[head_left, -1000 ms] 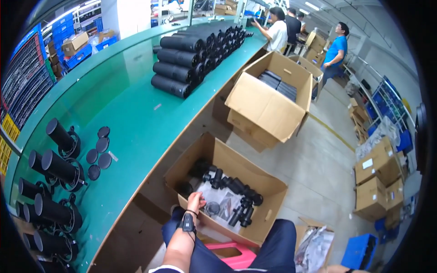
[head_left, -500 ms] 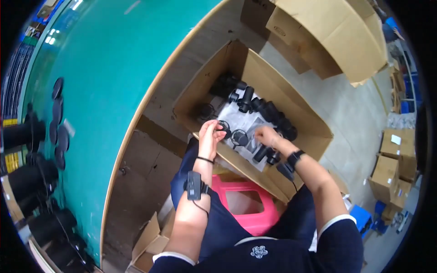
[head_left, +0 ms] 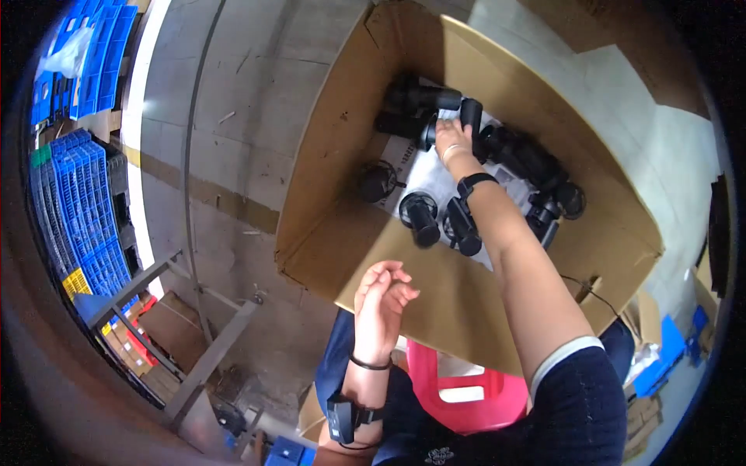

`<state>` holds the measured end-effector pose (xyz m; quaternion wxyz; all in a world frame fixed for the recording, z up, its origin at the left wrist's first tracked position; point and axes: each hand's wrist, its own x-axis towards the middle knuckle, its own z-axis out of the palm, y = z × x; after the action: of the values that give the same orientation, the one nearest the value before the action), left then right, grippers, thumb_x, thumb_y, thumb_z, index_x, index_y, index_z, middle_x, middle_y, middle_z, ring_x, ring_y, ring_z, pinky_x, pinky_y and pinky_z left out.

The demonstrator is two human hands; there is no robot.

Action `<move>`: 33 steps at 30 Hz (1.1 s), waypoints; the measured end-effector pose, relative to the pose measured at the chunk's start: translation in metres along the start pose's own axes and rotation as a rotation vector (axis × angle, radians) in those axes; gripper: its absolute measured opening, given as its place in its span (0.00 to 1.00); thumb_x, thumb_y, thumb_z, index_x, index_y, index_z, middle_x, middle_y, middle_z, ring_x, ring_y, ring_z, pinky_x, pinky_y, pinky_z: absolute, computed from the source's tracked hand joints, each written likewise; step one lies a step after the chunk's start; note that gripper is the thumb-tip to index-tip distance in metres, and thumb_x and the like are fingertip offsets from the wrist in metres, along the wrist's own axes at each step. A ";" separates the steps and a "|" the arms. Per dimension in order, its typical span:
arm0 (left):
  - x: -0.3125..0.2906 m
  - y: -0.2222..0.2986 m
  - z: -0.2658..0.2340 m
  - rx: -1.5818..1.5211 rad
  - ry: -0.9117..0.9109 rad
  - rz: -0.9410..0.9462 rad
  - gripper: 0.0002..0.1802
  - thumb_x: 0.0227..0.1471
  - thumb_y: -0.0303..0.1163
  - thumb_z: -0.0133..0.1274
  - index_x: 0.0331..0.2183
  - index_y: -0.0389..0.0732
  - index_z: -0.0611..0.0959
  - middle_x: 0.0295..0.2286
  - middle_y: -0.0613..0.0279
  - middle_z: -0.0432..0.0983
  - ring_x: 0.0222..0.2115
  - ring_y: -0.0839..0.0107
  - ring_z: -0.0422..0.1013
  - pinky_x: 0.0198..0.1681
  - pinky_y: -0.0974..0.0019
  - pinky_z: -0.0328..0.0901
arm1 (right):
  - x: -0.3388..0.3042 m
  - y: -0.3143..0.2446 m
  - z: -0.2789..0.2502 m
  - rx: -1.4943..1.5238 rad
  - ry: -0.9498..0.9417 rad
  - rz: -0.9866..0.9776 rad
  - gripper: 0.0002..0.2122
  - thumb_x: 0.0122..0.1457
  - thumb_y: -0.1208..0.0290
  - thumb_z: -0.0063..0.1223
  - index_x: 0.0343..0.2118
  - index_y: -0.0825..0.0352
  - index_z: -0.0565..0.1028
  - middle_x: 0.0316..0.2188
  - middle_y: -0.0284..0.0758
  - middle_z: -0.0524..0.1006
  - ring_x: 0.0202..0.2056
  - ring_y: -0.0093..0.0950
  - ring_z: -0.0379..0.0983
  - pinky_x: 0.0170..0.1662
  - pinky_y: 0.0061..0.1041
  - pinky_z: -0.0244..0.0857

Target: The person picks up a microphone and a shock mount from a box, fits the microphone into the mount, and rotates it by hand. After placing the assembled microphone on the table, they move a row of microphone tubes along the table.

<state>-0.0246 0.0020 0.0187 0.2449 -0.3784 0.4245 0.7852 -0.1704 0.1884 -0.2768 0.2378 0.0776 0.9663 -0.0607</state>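
Deep in a cardboard box [head_left: 322, 186], my right hand [head_left: 453, 140] has its fingers closed around a black cylindrical part [head_left: 428, 132], which they partly cover. A black tube [head_left: 471, 116] stands just to the right of those fingers. My left hand [head_left: 381, 299] hovers by the box's near edge with loosely bent fingers apart and nothing in them. Between the hands, a black cylinder with a round ring base [head_left: 420, 220] sits in the box, beside another black cylinder [head_left: 464, 227]. Farther left lies a round black part [head_left: 378, 182].
More black parts [head_left: 532, 159] lie along the box's right side, over white sheeting [head_left: 423, 177]. A pink stool [head_left: 466, 404] stands below the near edge. Blue crates [head_left: 85, 210] are stacked at far left, and a metal frame [head_left: 210, 357] rises at lower left.
The view has swung, and the green tabletop is gone from it. My right hand has reached farther into the box. My left hand has drawn back from the black ring-shaped part, now empty.
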 end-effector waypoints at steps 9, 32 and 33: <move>0.007 -0.008 0.002 -0.002 0.066 -0.027 0.17 0.55 0.41 0.48 0.41 0.39 0.74 0.32 0.62 0.72 0.34 0.71 0.69 0.41 0.62 0.65 | -0.080 0.019 -0.071 0.905 -0.136 -0.077 0.19 0.41 0.61 0.61 0.33 0.71 0.76 0.29 0.47 0.78 0.33 0.38 0.77 0.39 0.31 0.69; -0.198 -0.018 0.058 -0.401 -0.530 -0.335 0.30 0.58 0.55 0.40 0.47 0.37 0.74 0.43 0.56 0.74 0.43 0.62 0.72 0.49 0.55 0.66 | -0.514 0.009 -0.340 0.757 0.476 -0.322 0.28 0.42 0.69 0.66 0.48 0.70 0.67 0.40 0.41 0.68 0.39 0.31 0.71 0.31 0.22 0.69; -0.209 -0.022 0.058 -0.405 -0.535 -0.330 0.29 0.57 0.55 0.41 0.47 0.40 0.74 0.41 0.57 0.75 0.41 0.63 0.72 0.48 0.57 0.67 | -0.521 0.010 -0.339 0.713 0.497 -0.386 0.28 0.42 0.69 0.65 0.47 0.70 0.67 0.41 0.41 0.68 0.40 0.32 0.71 0.33 0.23 0.69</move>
<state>0.0923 0.0497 0.1968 0.3908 -0.2641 0.1149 0.8742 0.1351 0.1878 0.2650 -0.0577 -0.0145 0.9096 -0.4111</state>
